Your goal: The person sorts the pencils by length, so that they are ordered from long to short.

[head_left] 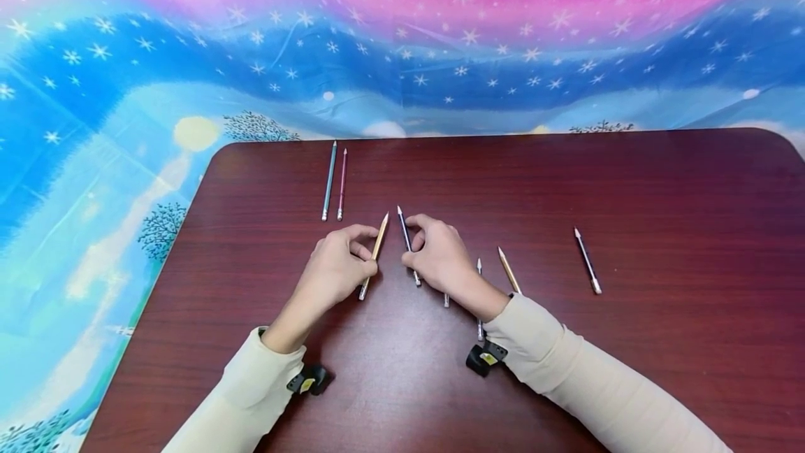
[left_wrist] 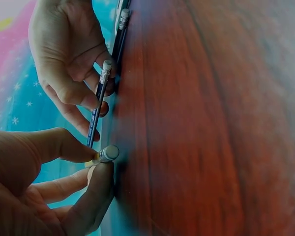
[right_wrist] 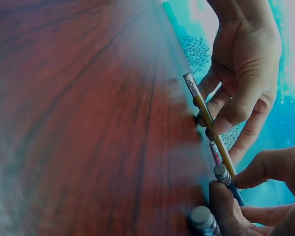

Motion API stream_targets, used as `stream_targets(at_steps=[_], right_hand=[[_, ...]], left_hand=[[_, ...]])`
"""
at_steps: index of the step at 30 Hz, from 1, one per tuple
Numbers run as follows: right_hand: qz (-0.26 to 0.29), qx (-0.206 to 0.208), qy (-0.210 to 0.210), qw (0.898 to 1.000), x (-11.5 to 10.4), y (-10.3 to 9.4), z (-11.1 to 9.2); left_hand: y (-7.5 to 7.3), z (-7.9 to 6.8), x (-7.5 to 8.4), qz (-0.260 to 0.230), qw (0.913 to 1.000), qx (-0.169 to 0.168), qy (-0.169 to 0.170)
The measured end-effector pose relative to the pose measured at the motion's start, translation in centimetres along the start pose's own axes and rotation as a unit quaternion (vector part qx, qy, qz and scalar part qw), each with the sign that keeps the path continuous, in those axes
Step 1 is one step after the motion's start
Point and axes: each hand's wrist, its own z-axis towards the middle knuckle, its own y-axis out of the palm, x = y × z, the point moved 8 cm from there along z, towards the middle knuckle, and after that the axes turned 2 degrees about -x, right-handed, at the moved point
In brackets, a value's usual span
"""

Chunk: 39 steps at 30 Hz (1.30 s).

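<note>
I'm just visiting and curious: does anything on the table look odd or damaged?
Nothing looks damaged or spilled. One dark pencil stands out slightly, lying alone toward the table's right, apart from the other pencils.

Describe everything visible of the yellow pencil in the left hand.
The yellow pencil is slim, its sharpened tip at the far end, a pale eraser in a metal-looking band at the near end. It slants, pinched by thumb and fingers in the grip of the left hand; contact with the table is unclear.
</note>
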Motion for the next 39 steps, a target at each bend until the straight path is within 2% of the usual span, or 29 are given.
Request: stream_targets(at_steps=[7, 12, 16, 23, 30, 39], right_hand=[[0.051, -0.004, -0.007, 0.999, -0.3, -0.3, 0.0], [0.085, -0.012, -0.004, 0.996, -0.6, -0.7, 0.1], [0.114, -0.030, -0.002, 0.993, -0.7, -0.7, 0.2], [0.164, -0.065, 0.012, 0.984, -0.5, -0.2, 0.3], [0.224, -0.079, 0.029, 0.971, -0.3, 0.1, 0.6], [0.234, -0.086, 0.043, 0.967, -0.7, -0.2, 1.3]], left_hand=[[0.0, 0.2, 0.1, -0.065, 0.9978, -0.009, 0.000], [0.2, 0.4, -0.1, -0.144, 0.9892, -0.029, -0.008], [0.4, 0.8, -0.1, -0.187, 0.9815, -0.042, -0.013], [0.2, 1.3, 0.1, -0.207, 0.9770, -0.049, -0.016], [-0.8, 1.6, 0.2, -0.211, 0.9765, -0.039, -0.023], [-2.0, 2.8, 0.1, -0.226, 0.9735, -0.026, -0.025]])
